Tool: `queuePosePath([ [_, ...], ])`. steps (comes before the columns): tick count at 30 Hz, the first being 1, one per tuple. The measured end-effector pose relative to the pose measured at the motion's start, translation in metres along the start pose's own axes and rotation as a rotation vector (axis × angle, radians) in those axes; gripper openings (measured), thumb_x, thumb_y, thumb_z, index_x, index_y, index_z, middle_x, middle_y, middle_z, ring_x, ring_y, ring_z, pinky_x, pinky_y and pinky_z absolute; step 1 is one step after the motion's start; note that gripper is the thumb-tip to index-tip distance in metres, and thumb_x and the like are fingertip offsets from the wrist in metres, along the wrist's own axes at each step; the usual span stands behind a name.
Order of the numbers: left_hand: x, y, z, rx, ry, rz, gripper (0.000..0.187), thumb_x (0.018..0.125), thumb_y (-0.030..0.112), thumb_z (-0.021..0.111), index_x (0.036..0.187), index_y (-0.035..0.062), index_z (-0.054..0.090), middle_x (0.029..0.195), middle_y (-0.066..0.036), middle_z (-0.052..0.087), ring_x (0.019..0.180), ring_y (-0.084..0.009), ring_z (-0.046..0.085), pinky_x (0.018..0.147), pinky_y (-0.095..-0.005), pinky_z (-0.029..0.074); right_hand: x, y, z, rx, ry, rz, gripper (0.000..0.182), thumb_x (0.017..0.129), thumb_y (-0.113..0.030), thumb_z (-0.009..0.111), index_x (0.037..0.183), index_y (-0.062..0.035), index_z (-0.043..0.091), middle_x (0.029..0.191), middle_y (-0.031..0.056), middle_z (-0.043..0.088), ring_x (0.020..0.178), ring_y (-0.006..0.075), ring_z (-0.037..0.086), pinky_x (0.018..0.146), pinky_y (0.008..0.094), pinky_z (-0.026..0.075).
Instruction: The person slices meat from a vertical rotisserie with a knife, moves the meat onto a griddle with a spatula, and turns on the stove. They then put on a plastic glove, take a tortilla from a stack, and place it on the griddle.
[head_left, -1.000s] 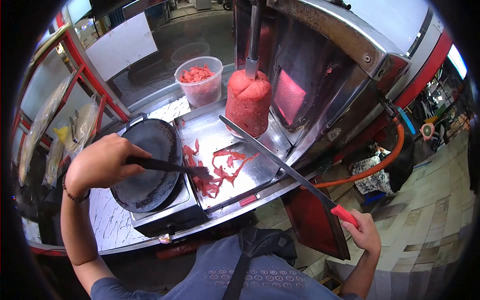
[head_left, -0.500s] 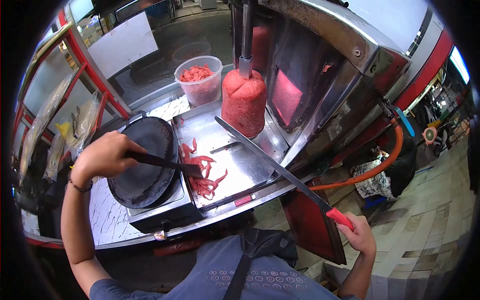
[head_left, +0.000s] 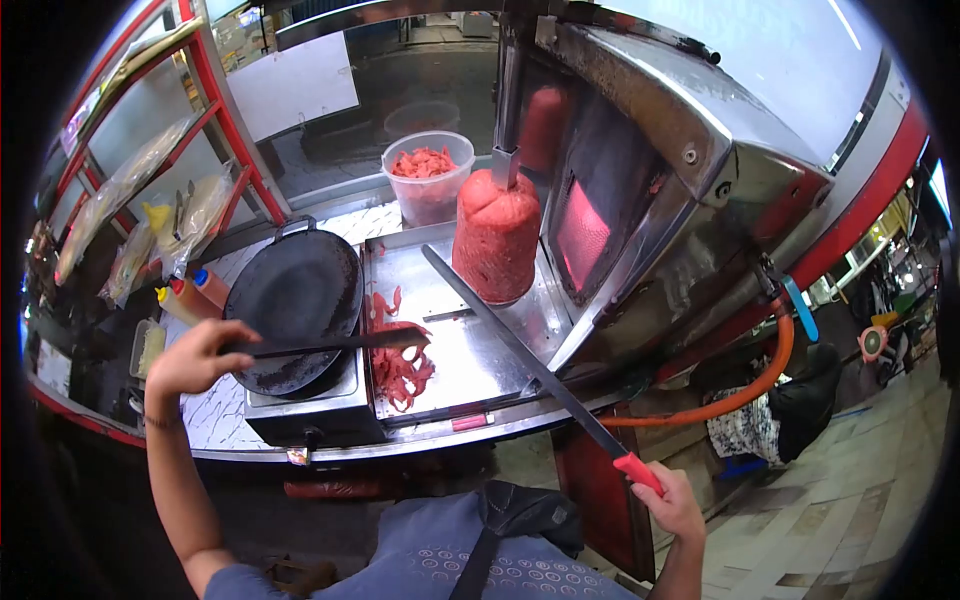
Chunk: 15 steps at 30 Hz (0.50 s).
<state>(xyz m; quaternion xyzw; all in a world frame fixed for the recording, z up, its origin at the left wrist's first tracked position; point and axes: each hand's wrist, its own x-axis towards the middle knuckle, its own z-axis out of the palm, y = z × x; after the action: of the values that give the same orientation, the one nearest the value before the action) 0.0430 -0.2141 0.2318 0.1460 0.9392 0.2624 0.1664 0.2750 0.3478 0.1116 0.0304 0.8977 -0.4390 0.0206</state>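
Knife (head_left: pixel 520 351): I am holding it by its red handle (head_left: pixel 637 472), the long grey blade slanting over the metal tray (head_left: pixel 470 372), its tip pointing away from me.
Black spatula (head_left: pixel 335 343): I am holding it nearly level, its shaft crossing above the pan (head_left: pixel 290 285), its end hovering over the meat strips (head_left: pixel 402 381).
Meat strips: thin, reddish, curling, they are lying heaped along the tray's left side.

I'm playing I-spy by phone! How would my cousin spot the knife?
Find the big grill, then the meat cone beside it. From just left of the cone, the knife slants down rightward across the tray. Its bright red handle sets it apart from the dark tool.
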Motion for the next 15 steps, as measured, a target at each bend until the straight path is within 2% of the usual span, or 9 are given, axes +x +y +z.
queuePosePath([
  [2, -0.028, -0.035, 0.02, -0.448, 0.03, -0.19, 0.029, 0.09, 0.02, 0.064, 0.114, 0.0036, 0.058, 0.071, 0.003, 0.051, 0.059, -0.0053, 0.048, 0.052, -0.0229, 0.04, 0.004, 0.003, 0.007, 0.07, 0.008, 0.004, 0.018, 0.087, -0.013, 0.065, 0.098, 0.0011, 0.064, 0.067, 0.0113, 0.06, 0.056, 0.0189, 0.056, 0.056, 0.0299, 0.043],
  [3, -0.034, -0.064, 0.042, -0.634, 0.051, -0.184, 0.028, 0.092, 0.022, 0.06, 0.114, 0.0052, 0.056, 0.068, 0.003, 0.049, 0.055, -0.0056, 0.046, 0.049, -0.0216, 0.039, 0.005, 0.003, 0.012, 0.139, 0.016, 0.017, 0.018, 0.087, -0.013, 0.065, 0.097, 0.0014, 0.064, 0.068, 0.0106, 0.06, 0.057, 0.0189, 0.056, 0.056, 0.0298, 0.043],
  [5, -0.03, -0.07, 0.088, -0.757, 0.026, -0.234, 0.013, 0.093, 0.02, 0.05, 0.101, 0.0106, 0.05, 0.064, 0.003, 0.046, 0.052, -0.0065, 0.043, 0.047, -0.0213, 0.036, 0.01, 0.003, 0.022, 0.15, 0.04, 0.013, 0.017, 0.088, -0.012, 0.064, 0.097, 0.0016, 0.064, 0.067, 0.0097, 0.06, 0.057, 0.0176, 0.056, 0.056, 0.0293, 0.044],
  [6, -0.023, -0.079, 0.114, -0.999, -0.067, -0.193, 0.01, 0.091, 0.016, 0.048, 0.1, 0.013, 0.046, 0.062, 0.004, 0.04, 0.05, -0.0057, 0.039, 0.044, -0.0218, 0.031, 0.013, 0.0, 0.027, 0.154, 0.052, 0.008, 0.016, 0.088, -0.012, 0.064, 0.098, 0.0017, 0.064, 0.067, 0.0088, 0.06, 0.057, 0.0163, 0.057, 0.056, 0.0288, 0.044],
  [8, 0.003, -0.078, 0.163, -1.242, -0.071, -0.169, 0.009, 0.096, 0.012, 0.05, 0.1, 0.0166, 0.043, 0.06, 0.007, 0.031, 0.044, -0.0042, 0.03, 0.039, -0.0218, 0.021, 0.019, -0.011, 0.043, 0.178, 0.081, 0.022, 0.016, 0.089, -0.012, 0.063, 0.099, 0.0012, 0.064, 0.066, 0.0073, 0.06, 0.057, 0.0141, 0.056, 0.055, 0.028, 0.043],
  [11, 0.045, -0.041, 0.191, -1.235, 0.024, -0.131, 0.008, 0.099, 0.018, 0.052, 0.1, 0.0155, 0.044, 0.059, 0.008, 0.033, 0.042, -0.0037, 0.032, 0.036, -0.0212, 0.022, 0.032, -0.027, 0.078, 0.25, 0.139, 0.053, 0.016, 0.09, -0.012, 0.063, 0.101, 0.0003, 0.064, 0.065, 0.004, 0.058, 0.055, 0.0101, 0.054, 0.053, 0.0263, 0.042],
  [12, 0.062, -0.032, 0.198, -1.311, 0.005, -0.098, 0.01, 0.099, 0.021, 0.053, 0.1, 0.0118, 0.049, 0.059, 0.008, 0.038, 0.042, -0.0044, 0.033, 0.035, -0.0228, 0.025, 0.035, -0.033, 0.091, 0.293, 0.156, 0.076, 0.017, 0.091, -0.013, 0.062, 0.101, -0.0001, 0.063, 0.064, 0.0022, 0.057, 0.054, 0.0084, 0.052, 0.051, 0.0254, 0.041],
  [14, 0.103, -0.012, 0.212, -0.83, 0.147, 0.057, 0.028, 0.099, 0.028, 0.054, 0.095, 0.0, 0.058, 0.062, 0.002, 0.051, 0.053, -0.0074, 0.048, 0.046, -0.0259, 0.036, 0.05, -0.055, 0.118, 0.264, 0.19, 0.057, 0.018, 0.092, -0.014, 0.061, 0.104, -0.0004, 0.062, 0.063, 0.0007, 0.055, 0.053, 0.0067, 0.05, 0.05, 0.0247, 0.039],
  [15, 0.106, 0.01, 0.208, -0.813, 0.051, 0.001, 0.033, 0.098, 0.029, 0.055, 0.097, -0.0038, 0.056, 0.064, -0.004, 0.056, 0.058, -0.013, 0.054, 0.053, -0.0315, 0.042, 0.057, -0.066, 0.131, 0.289, 0.232, 0.064, 0.018, 0.093, -0.014, 0.061, 0.104, -0.0005, 0.062, 0.063, 0.0008, 0.055, 0.054, 0.0062, 0.05, 0.05, 0.0246, 0.039],
])
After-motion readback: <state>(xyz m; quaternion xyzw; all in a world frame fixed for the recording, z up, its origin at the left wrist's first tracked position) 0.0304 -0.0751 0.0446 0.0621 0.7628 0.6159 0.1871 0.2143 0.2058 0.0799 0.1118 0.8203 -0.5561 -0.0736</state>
